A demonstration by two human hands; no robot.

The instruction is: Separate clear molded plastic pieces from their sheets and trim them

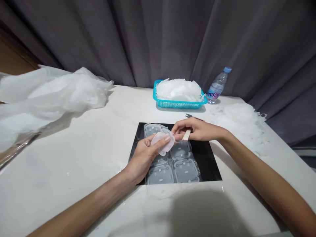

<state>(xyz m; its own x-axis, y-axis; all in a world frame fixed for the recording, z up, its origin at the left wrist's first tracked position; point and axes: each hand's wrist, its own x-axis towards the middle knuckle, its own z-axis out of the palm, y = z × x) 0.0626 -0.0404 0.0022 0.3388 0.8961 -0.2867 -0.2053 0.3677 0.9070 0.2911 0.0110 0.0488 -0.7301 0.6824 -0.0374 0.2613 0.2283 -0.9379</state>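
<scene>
My left hand (145, 154) holds a thin, rounded, translucent plastic piece (161, 143) between thumb and fingers, above a black sheet. My right hand (191, 130) meets it from the other side, its fingertips closed at the piece's right edge. A short white strip (187, 135) shows at the right hand's fingers; whether it is held or wrapped on I cannot tell. Dark blade tips of small scissors (189, 115) show just behind the right hand, which hides part of them. Under both hands, moulded translucent sheets with rounded panels (186, 170) lie on the black sheet (209, 164).
At the back stands a blue basket (181, 104) heaped with white translucent pieces (179, 89), with a water bottle (218, 86) beside it. Loose translucent pieces (243, 125) spread at the right. Bulky clear plastic bags (61, 92) lie at the left. A grey curtain (160, 39) hangs behind the white table (74, 181).
</scene>
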